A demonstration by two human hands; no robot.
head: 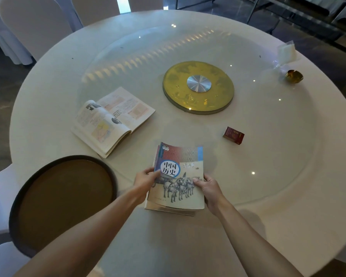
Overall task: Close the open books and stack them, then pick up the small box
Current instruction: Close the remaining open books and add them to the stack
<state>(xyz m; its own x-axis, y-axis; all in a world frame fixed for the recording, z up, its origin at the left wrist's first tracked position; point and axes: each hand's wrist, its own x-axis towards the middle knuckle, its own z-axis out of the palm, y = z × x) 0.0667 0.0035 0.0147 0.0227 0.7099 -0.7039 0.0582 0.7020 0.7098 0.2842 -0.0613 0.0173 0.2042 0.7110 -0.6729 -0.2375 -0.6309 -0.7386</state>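
The closed book [178, 176], titled "中国历史", lay lengthwise away from the person; the left hand [145, 181] and right hand [207, 186] pinched its side edges.

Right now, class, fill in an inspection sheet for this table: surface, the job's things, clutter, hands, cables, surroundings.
Surface: round white table with a glass turntable on a gold centre disc.
Job's things: closed history textbook with horses on its cover lies on top of another book, near edge; open illustrated textbook lies flat to the left, pages up; small red box to the right, untouched.
Clutter: round brown tray with dark rim at the near left; small gold cup and clear plastic wrapper at the far right.
Hands: left hand and right hand grip the closed textbook's side edges.
Cables: nothing seen.
Surroundings: white-covered chairs behind the table.
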